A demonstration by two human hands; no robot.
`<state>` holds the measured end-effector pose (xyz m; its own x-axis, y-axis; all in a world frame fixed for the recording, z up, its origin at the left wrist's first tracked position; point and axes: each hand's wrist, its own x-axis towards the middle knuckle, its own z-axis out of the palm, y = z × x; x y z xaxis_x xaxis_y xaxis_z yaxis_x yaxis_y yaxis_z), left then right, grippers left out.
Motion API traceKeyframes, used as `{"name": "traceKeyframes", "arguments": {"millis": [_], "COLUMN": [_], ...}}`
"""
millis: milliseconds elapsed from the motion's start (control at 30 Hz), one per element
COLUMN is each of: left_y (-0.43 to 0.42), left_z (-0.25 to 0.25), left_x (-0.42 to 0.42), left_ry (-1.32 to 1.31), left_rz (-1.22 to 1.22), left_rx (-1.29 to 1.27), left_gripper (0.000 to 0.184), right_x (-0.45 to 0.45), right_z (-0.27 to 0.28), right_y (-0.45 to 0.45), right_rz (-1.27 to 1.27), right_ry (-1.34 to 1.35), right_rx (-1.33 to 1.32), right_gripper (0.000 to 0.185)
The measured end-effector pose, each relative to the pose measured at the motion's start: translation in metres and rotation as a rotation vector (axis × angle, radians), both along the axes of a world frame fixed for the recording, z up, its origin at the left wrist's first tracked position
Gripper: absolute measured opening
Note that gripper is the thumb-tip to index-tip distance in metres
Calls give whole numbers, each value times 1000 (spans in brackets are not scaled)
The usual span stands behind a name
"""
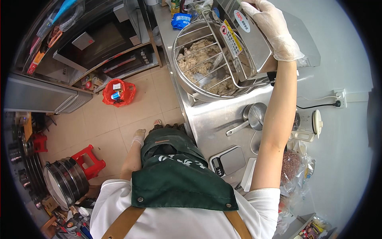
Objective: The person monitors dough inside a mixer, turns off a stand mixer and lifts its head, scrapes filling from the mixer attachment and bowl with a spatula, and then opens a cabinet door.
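The top edge of the frame is cutting close by the gloved right hand [274, 30], which is resting on the steel housing of the mixer [256, 38]; I cannot tell whether its fingers are gripping or just lying there. The gloved left hand [139, 136] is hanging low beside the green apron [175, 179], touching nothing visible, its fingers too small to read as curled or loose. The housing is hiding the right side of the mixer bowl [182, 83], and the bars of the wire guard [215, 34] are crossing over the rest. Inside, lumpy pale dough [199, 53] is lying against the wall. On the counter, the right forearm is passing over the edge of a metal pan [257, 115]. On the floor, a red bag [126, 95] is holding 2 or more small items, hard to identify.
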<state>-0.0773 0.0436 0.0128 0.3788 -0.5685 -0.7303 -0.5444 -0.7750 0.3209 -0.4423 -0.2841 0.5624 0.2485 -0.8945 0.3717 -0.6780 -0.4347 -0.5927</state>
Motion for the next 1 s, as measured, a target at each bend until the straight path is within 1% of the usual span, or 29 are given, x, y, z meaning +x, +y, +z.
{"name": "traceKeyframes", "arguments": {"millis": [100,200,300,400,500,600,700,900,1000], "left_y": [-2,0,0,0,0,2,1,4,9], "left_z": [10,-16,-20,-10,-8,-20,-18,-32,-51], "left_x": [-3,6,8,5,3,8,7,14,17], "left_ry": [-4,-38,-41,-30,-20,-26,-50,-115,-93], "left_rz": [-63,-138,-170,-158,-71,-180,-224,-444,-321], "left_rx": [14,40,57,37,36,22,29,9,-4], "left_gripper": [49,49,49,49,49,49,48,47,46], "right_x": [1,0,1,-1,-3,0,-1,1,2], "right_z": [1,0,2,-1,-2,0,-1,0,2], "right_y": [1,0,2,-2,-3,1,-1,2,4], "right_rz": [-5,5,-1,11,29,22,32,12,-6], "right_ry": [6,4,-6,12,26,5,-19,-34,-17], "right_rx": [2,-5,8,-27,-62,-31,-20,7,15], "right_gripper": [29,29,29,28,28,27,27,27,27]}}
